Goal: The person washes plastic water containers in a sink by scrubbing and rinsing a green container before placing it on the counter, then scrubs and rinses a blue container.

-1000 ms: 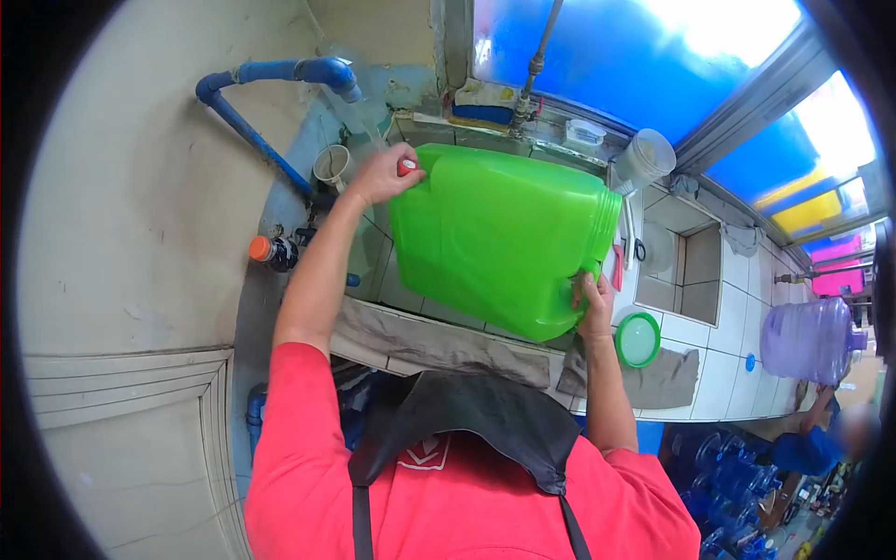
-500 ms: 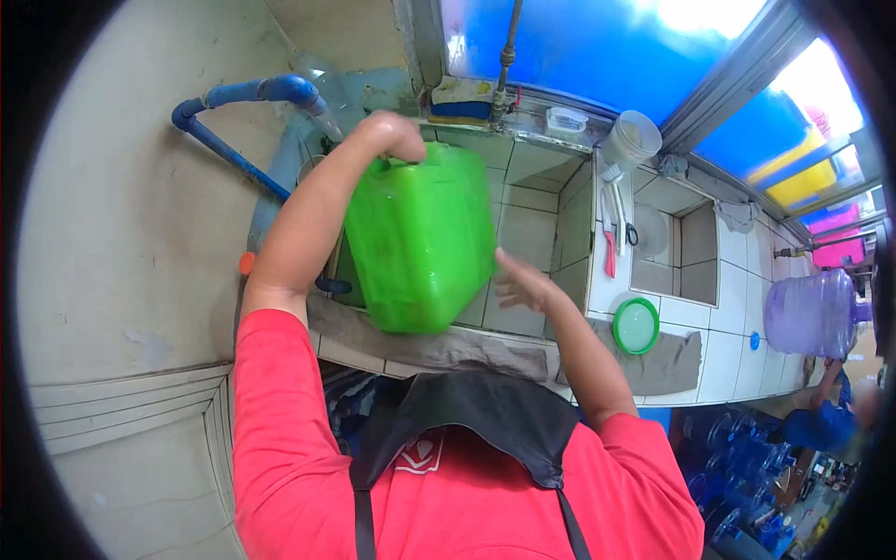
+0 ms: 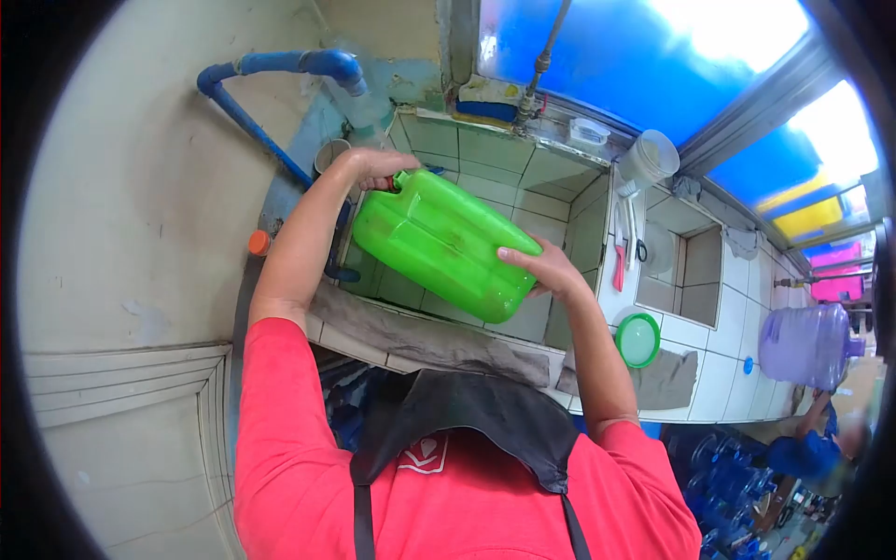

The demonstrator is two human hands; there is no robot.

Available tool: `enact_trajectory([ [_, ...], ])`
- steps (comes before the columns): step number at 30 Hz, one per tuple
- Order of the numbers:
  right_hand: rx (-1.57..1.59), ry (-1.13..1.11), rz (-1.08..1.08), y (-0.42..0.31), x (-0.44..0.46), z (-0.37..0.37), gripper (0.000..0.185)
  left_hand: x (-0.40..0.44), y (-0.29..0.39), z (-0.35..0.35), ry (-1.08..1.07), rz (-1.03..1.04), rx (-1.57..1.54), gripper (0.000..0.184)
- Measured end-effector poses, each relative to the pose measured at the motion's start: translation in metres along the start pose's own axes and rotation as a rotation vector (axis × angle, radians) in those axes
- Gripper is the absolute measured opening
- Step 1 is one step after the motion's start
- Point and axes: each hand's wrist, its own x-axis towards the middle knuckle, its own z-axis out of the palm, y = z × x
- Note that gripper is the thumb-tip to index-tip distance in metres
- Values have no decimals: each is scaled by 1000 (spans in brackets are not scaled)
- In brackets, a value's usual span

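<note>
A green plastic container point(image 3: 448, 245) is tilted over the tiled basin point(image 3: 476, 159), its lower end toward the right. My left hand point(image 3: 376, 168) grips its handle at the upper left, with a bit of red showing beside the fingers. My right hand point(image 3: 541, 265) is closed round the right end, thumb on the near face and fingers partly hidden behind it. The container's mouth is out of sight. Just beyond my left hand, a blue pipe point(image 3: 280, 63) ends above a white cup point(image 3: 331, 155).
Right of the basin are a red-handled tool point(image 3: 619, 268), a green-rimmed lid point(image 3: 637, 340), a whitish bucket point(image 3: 648, 161) and a smaller square basin point(image 3: 700, 271). Grey cloth point(image 3: 429, 343) lines the front edge. A purple bottle point(image 3: 805, 343) and another person point(image 3: 810, 453) are at far right.
The container has swung round so that its mouth no longer shows, and it tilts down to the right. My right hand let go, then took hold of its right end.
</note>
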Motion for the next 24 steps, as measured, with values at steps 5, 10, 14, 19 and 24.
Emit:
enact_trajectory([
  [5, -71, -98, 63, -17, 17, -15, 91, 33, -40, 11, 215, 223, -121, 55],
  [10, -66, -144, 90, -24, 39, -30, 91, 56, -59, 3, 341, 776, 2, 69],
  [14, -113, -213, 145, -28, 48, -39, 94, 62, -54, 18, 395, 530, -402, 58],
  [19, -107, -246, 130, -32, 48, -40, 94, 32, -23, 11, 382, 136, -352, 49],
  [24, -77, -228, 141, -22, 54, -41, 94, 31, -38, -5, 151, 323, -171, 40],
])
